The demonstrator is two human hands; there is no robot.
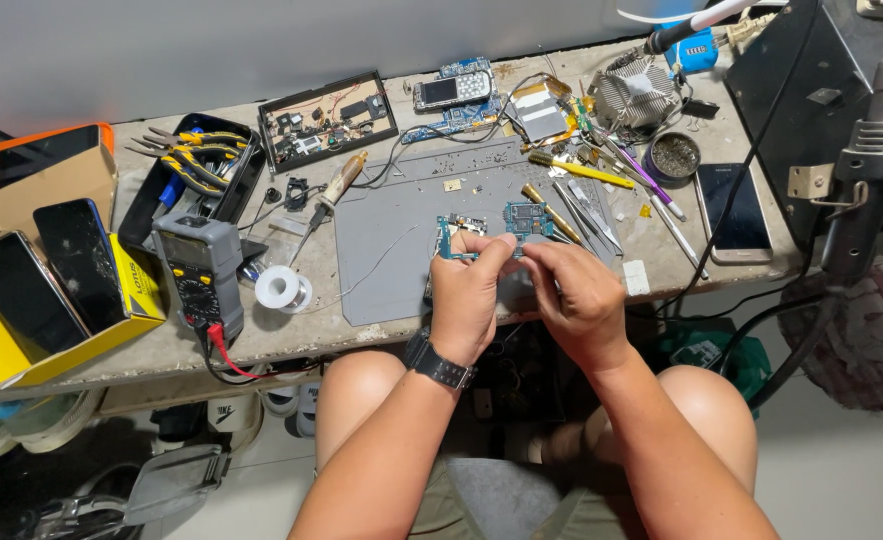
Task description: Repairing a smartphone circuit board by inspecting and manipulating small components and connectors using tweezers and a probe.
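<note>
My left hand (pixel 466 295), with a black watch on the wrist, pinches a small blue-green circuit board (pixel 450 240) over the grey work mat (pixel 401 215). My right hand (pixel 581 295) meets it from the right and grips the same board's edge with fingertips. A second small blue board (pixel 527 217) lies on the mat just beyond my fingers. Tweezers and metal tools (pixel 571 215) lie to the right of it.
A grey multimeter (pixel 201 270) with a red lead, a solder spool (pixel 281 288) and a soldering iron (pixel 326 200) sit left. A box of phones (pixel 51 270), a plier tray (pixel 196 165), a phone (pixel 736 212) and a hot-air gun (pixel 861 180) surround the bench.
</note>
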